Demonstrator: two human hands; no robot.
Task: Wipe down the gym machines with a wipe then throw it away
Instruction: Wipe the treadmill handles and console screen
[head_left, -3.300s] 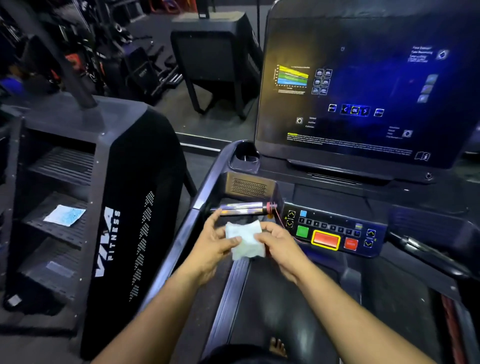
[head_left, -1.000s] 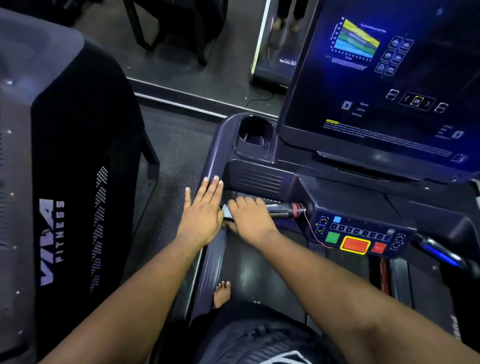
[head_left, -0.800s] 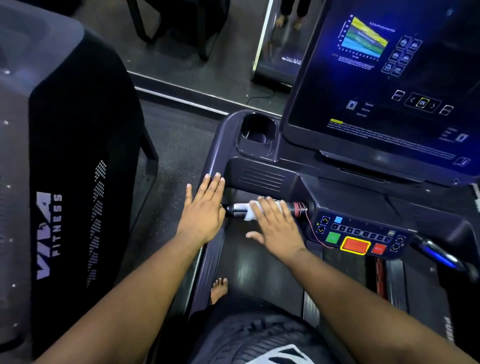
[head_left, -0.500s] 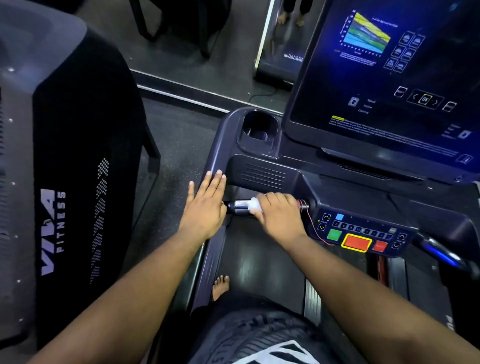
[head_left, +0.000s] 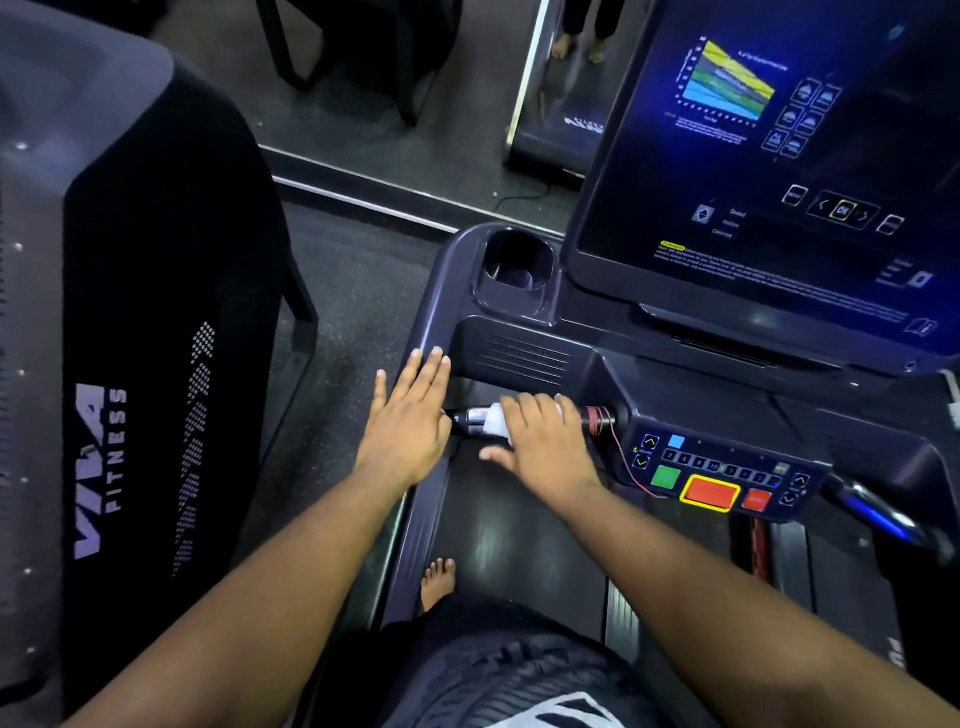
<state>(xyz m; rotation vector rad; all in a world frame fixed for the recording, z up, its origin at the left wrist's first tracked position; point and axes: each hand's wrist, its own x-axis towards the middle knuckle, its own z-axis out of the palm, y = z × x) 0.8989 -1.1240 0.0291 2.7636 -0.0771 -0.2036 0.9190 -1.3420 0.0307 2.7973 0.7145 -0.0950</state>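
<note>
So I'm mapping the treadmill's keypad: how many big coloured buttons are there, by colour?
Green button: 1
Red buttons: 2, the large yellow-edged one and the small one
Blue button: 1
Total: 4

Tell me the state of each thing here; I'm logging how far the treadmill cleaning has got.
wipe: draped on the handlebar, under the right hand
right hand: fingers flat, pressing the wipe
left hand: flat, fingers straight, resting on the side rail
handlebar: being wiped
touchscreen: lit, showing a graph and menu
cup holder: holds nothing I can see
</note>
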